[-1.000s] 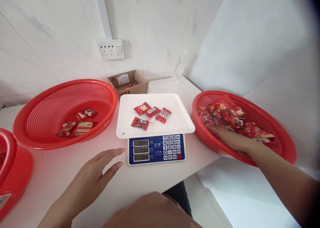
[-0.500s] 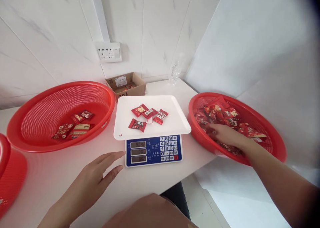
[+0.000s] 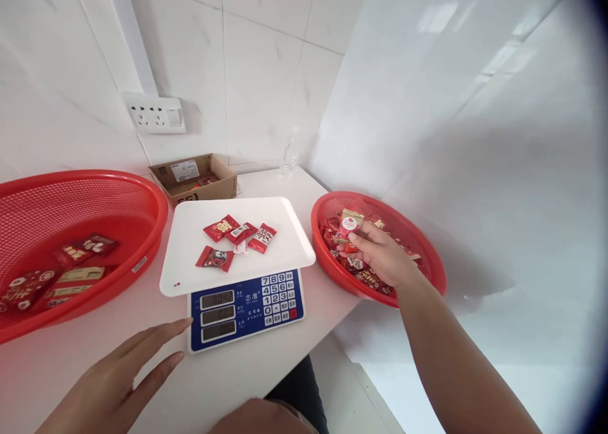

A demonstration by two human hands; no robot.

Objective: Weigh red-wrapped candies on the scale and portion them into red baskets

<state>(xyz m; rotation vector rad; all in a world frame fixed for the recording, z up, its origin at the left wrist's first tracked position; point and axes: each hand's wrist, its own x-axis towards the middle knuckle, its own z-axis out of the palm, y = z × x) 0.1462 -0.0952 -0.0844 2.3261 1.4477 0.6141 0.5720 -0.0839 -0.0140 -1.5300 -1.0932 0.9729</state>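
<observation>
My right hand pinches a candy packet with gold ends and a pink-and-white round label. It is held just above the red basket on the right, where several red candy packets lie in a heap. My left hand rests by the left edge of the scale, fingers apart, holding nothing. On the scale's white tray are several red candy packets and a small white piece. The top display seems to read 0.042.
Another red basket, with a few packets in it, stands on the left. Behind the scale sit an open cardboard box and a clear plastic bottle. A wall socket is above. The table ends near my legs.
My right hand has risen out of the heap in the right basket with a candy packet in its fingers. The view has swung right; my left hand stays by the scale.
</observation>
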